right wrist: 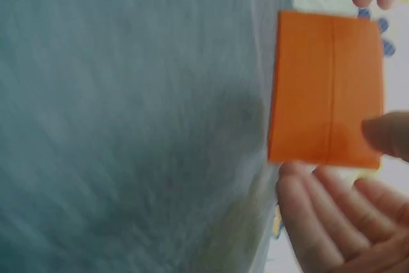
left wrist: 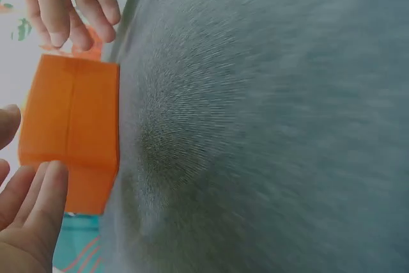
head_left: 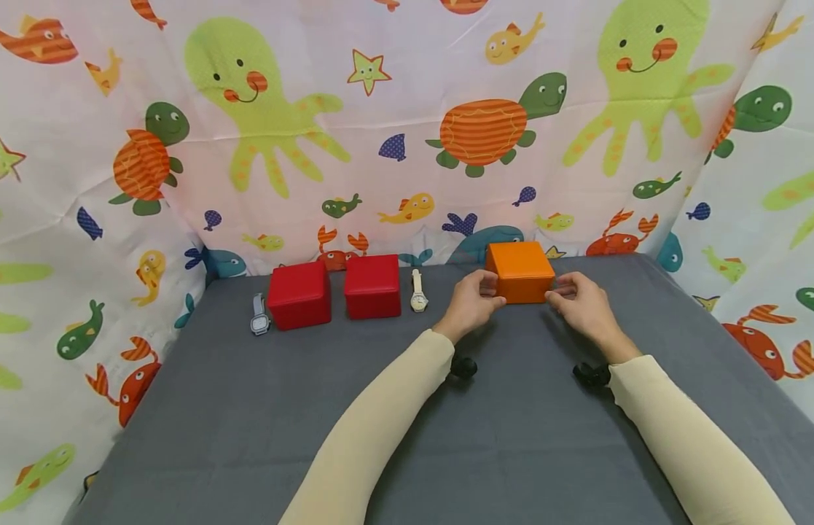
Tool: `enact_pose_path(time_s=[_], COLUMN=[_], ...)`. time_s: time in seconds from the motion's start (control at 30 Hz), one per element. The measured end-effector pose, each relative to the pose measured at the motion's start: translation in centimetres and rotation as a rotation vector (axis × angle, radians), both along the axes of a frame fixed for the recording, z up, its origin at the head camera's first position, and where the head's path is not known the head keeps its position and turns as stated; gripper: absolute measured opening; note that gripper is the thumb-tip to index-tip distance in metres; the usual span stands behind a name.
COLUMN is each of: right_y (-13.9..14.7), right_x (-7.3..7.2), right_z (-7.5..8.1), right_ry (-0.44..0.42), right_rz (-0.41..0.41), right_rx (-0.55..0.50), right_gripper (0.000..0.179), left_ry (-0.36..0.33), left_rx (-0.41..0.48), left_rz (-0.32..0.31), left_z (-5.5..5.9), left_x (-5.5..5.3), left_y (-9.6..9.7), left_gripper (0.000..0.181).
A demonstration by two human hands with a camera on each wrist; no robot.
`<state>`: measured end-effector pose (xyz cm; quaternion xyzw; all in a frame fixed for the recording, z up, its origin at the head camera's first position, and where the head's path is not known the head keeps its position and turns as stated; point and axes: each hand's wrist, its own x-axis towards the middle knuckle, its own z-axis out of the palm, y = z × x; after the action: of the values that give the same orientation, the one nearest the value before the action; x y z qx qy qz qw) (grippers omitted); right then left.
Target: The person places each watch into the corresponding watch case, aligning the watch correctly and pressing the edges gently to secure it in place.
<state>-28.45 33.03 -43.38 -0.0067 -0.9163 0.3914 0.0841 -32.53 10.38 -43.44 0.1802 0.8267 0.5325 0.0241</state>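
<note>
An orange box (head_left: pixel 521 277) with a lid seam stands closed on the grey cloth near the back wall. My left hand (head_left: pixel 471 305) is at its left side, fingers loosely extended and fingertips close by the box. On the opposite side is my right hand (head_left: pixel 585 308), its fingertips right at the box's edge. In the right wrist view, the right fingers (right wrist: pixel 339 215) lie along one side of the box while the thumb overlaps its front. The left wrist view has the left fingers (left wrist: pixel 41 206) beside the box, relaxed and fairly straight.
Two red boxes (head_left: pixel 299 295) (head_left: pixel 372 286) stand to the left along the back. A watch with a pale strap (head_left: pixel 417 300) lies right of them, and a grey-blue watch (head_left: pixel 259 323) lies at their left. A curtain with sea animals (head_left: pixel 393 95) hangs behind the table.
</note>
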Motion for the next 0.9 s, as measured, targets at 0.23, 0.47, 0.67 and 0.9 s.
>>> enact_pose_path(time_s=[0.23,0.47,0.67,0.9], right_y=[-1.8,-4.3,-6.9,-10.0], right_x=[1.8,2.9,3.0,2.7], right_z=[0.4,0.7,0.8,0.4], right_ry=[-0.012,0.015,0.085,0.130], right_rz=[-0.010,0.086,0.152,0.238], right_rx=[0.023,0.022,0.038,0.030], right_gripper=[0.051,0.050,0.045,0.037], left_ry=[0.052,0.087,0.143,0.206], left_rx=[-0.054,-0.032,-0.056,-0.078], left_rz=[-0.073,-0.063,-0.056,-0.029], left_z=[0.4,0.8,1.1,0.9], left_x=[2.1,3.7,4.9,5.6], left_y=[-3.2,-6.6,-9.3,-12.1], left_gripper=[0.039,0.039,0.041,0.041])
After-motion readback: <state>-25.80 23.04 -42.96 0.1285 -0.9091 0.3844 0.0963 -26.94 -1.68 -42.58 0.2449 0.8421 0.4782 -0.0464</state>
